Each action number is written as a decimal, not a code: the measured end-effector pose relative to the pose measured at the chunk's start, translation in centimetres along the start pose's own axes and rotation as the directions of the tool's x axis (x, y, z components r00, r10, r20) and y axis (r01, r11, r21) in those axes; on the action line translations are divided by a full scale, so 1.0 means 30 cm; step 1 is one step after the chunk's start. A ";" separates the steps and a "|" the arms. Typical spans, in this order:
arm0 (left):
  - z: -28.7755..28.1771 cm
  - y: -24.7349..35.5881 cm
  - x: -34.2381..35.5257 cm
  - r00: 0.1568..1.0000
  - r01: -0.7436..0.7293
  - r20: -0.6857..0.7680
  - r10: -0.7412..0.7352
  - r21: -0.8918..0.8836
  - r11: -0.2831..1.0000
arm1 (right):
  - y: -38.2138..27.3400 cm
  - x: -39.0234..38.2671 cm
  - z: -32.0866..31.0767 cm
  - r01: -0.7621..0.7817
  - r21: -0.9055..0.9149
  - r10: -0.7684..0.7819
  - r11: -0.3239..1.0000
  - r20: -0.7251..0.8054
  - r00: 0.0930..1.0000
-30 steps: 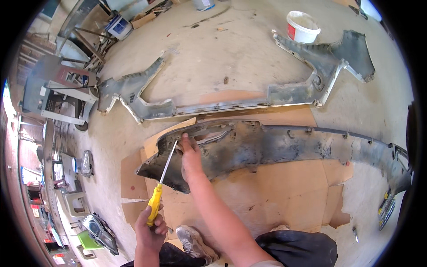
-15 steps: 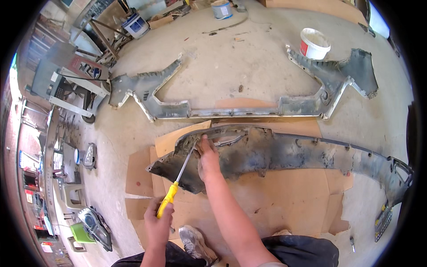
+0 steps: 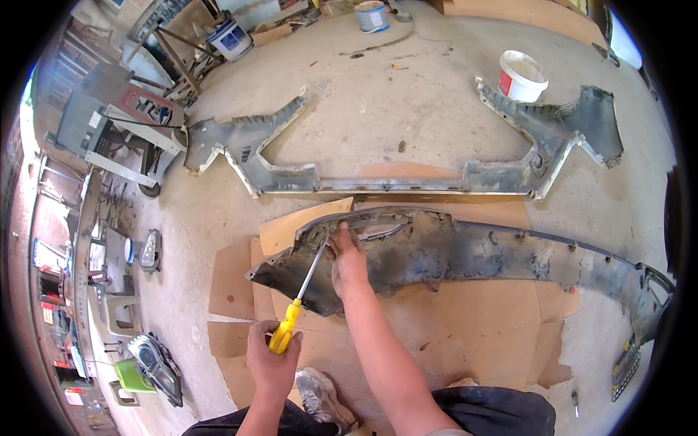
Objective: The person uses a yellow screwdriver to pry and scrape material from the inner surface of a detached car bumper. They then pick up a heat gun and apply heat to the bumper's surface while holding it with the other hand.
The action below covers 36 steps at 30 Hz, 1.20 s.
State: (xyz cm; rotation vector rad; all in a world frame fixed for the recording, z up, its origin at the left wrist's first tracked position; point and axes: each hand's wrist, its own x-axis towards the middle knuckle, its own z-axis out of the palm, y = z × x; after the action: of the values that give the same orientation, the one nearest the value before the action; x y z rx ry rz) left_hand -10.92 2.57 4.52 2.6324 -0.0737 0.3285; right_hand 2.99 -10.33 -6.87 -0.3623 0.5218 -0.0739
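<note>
Change: both hands sit higher in view than 1 second ago, screwdriver tip deeper in the bumper's end.
Left hand (image 3: 270, 361): fist closed round the yellow-handled screwdriver (image 3: 298, 304).
Right hand (image 3: 349, 263): fingers spread flat, pressing the grey bumper (image 3: 465, 251), which lies on cardboard (image 3: 472, 320) on the floor.
Risk: blade may slip toward the pressing fingers.
Packages: white bucket (image 3: 520, 75) with red label patch, top right; blue-and-white pail (image 3: 230, 38), top left.

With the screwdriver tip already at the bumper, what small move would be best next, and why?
Probably a gentle push or twist of the yellow-handled screwdriver. The left hand grips its handle, and the shaft's tip sits at the inner edge of the grey bumper, just beside the right hand, which presses on that edge. The bumper seems braced, so a careful pry looks sensible.
</note>
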 end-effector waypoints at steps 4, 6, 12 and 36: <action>-0.028 0.022 0.019 0.773 0.633 0.428 -0.468 -0.494 0.595 | 0.002 0.011 -0.015 0.012 -0.012 -0.012 1.000 0.012 1.000; -0.062 0.022 0.055 0.488 0.853 0.742 -0.460 -0.516 0.073 | 0.002 0.008 -0.015 0.000 -0.023 0.001 1.000 0.012 1.000; 0.033 -0.039 -0.003 0.973 0.222 0.132 -0.190 -0.300 0.928 | -0.007 -0.009 0.000 -0.023 -0.017 0.023 1.000 0.014 1.000; 0.026 0.015 0.022 0.823 0.546 0.391 -0.413 -0.339 0.766 | 0.003 -0.005 -0.014 -0.018 -0.001 0.018 1.000 0.046 0.999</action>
State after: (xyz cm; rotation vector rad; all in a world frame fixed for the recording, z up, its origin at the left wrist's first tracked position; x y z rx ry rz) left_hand -10.15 1.79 4.22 2.1204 0.3947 -0.2450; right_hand 2.65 -10.35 -7.18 -0.3586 0.4792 -0.0482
